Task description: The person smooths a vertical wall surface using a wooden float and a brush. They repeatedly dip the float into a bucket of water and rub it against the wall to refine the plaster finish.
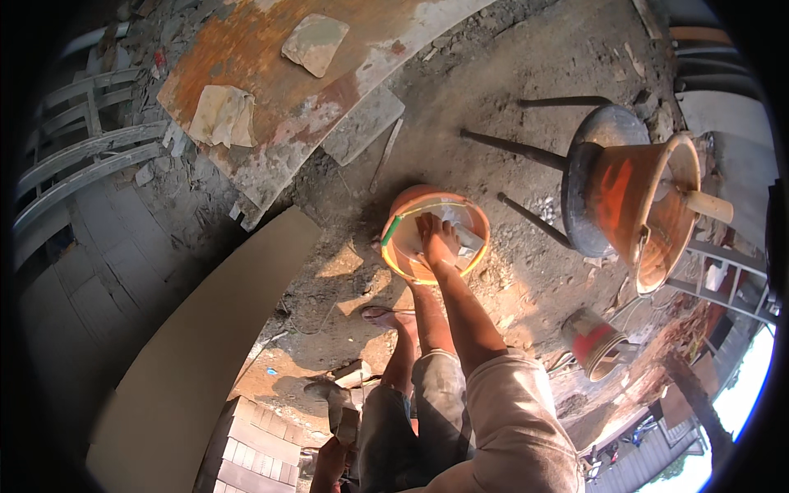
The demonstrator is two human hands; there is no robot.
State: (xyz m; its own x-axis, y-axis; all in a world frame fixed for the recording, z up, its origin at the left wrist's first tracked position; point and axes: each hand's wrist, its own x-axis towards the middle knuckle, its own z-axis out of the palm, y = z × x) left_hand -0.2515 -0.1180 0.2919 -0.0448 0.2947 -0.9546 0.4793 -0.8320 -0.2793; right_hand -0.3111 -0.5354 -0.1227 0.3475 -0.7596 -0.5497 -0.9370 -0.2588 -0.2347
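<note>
An orange bucket [478, 261] with a green grip on its wire handle stands on the ground in front of my feet. My right hand [440, 240] reaches down inside it, fingers apart, over a wet greyish mix. A pale grey flat-sided piece [468, 238] lies beside that hand in the bucket. Low in the picture, my left hand [330, 460] is closed at the edge of a flat grey-brown piece [348, 426]. What exactly it grips is too small and shaded to make out.
A rust-stained board [271, 99] with two flat slabs lies at the upper left. A long tan panel [197, 353] rises at the left. To the right, a dark stool [604, 177] carries another orange bucket [629, 193]. A smaller dirty bucket [593, 341] stands nearer.
</note>
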